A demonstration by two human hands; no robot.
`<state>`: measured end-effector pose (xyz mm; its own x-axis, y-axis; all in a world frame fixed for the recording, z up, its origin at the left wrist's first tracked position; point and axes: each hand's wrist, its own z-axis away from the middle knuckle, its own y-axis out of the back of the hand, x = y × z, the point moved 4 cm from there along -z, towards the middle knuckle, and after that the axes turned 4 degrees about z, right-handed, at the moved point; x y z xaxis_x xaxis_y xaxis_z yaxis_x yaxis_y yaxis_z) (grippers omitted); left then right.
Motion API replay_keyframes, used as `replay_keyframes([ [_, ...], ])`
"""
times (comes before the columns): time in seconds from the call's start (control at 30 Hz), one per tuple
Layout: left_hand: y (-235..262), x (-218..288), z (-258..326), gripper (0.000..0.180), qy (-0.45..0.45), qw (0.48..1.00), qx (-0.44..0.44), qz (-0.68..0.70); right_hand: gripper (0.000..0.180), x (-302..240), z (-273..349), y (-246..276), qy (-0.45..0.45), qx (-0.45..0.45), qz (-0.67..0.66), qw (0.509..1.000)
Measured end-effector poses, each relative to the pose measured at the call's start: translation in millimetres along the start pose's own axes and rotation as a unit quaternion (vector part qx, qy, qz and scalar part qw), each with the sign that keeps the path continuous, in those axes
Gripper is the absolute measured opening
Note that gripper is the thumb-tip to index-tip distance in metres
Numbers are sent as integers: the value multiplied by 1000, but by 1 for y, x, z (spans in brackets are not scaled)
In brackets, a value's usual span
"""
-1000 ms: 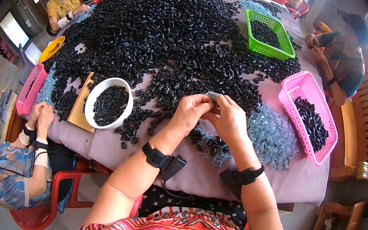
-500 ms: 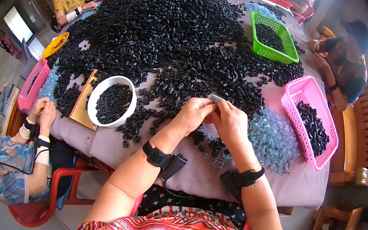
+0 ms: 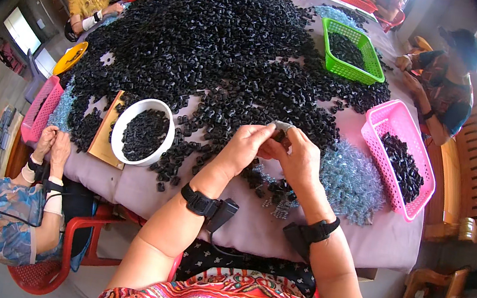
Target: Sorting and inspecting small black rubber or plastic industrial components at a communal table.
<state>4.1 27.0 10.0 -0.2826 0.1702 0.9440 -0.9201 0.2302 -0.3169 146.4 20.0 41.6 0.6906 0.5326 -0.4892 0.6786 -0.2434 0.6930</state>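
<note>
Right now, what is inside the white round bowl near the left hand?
The white bowl holds a heap of small black plastic parts, the same kind as on the table. The bowl's bottom is covered by them.

The small part (image 3: pixel 281 128) pinched between both hands' fingers (image 3: pixel 265 133) is mostly hidden, perhaps black.

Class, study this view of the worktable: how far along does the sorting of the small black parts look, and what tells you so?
Early to midway, it seems. Done: the white bowl, pink basket and green basket each hold some black parts. In hand: the left hand and right hand meet, pinching one small piece at their fingertips. Left: the big heap of black parts covers most of the table, far more than the containers hold.
</note>
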Motion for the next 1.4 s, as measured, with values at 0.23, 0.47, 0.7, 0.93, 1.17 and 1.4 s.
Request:
replay_keyframes([
  [0.23, 26, 26, -1, 21, -139, 938, 114, -295, 19, 42, -13, 41, -141, 166, -98, 971],
  [0.47, 19, 19, 4, 17, -155, 858, 44, -487, 65, 134, 8, 132, -234, 396, -205, 864],
  [0.7, 11, 16, 2, 15, -197, 840, 22, -505, 14, 82, -10, 73, -156, 87, -104, 978],
  [0.93, 50, 39, 9, 13, -179, 810, 228, -509, 15, 32, 5, 25, -59, -170, 136, 974],
  [1.17, 43, 35, 10, 21, -122, 751, 125, -637, 9, 42, 4, 8, -61, -128, 123, 982],
  [1.4, 32, 17, 4, 20, -138, 786, 106, -593, 15, 26, -2, 10, -60, -91, -17, 994],
])
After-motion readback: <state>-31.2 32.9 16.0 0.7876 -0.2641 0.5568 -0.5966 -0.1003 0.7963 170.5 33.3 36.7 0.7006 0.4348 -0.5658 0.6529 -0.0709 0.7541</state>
